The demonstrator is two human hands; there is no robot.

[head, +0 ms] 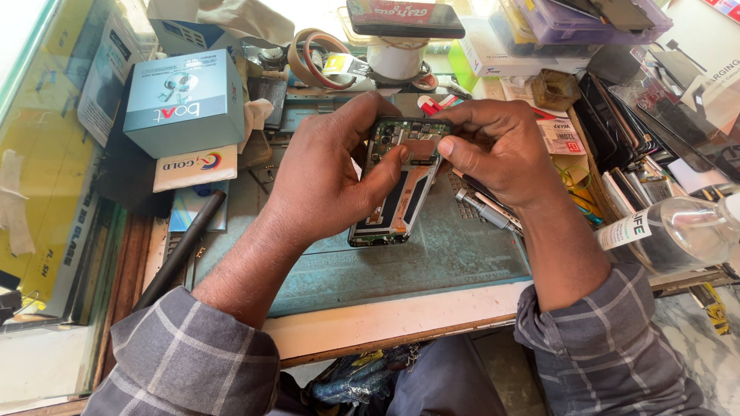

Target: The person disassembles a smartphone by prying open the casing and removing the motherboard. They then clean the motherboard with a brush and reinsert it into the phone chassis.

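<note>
Both hands (324, 181) (493, 150) around an opened phone (401, 185) over a green mat (455, 254).

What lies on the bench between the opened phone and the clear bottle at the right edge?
In the head view, metal hand tools lie on the green mat between the opened phone and the clear bottle; the right hand and forearm cross above.

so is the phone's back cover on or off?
Off. The phone shows its bare circuit board and inner frame, held between the left hand and right hand.
</note>
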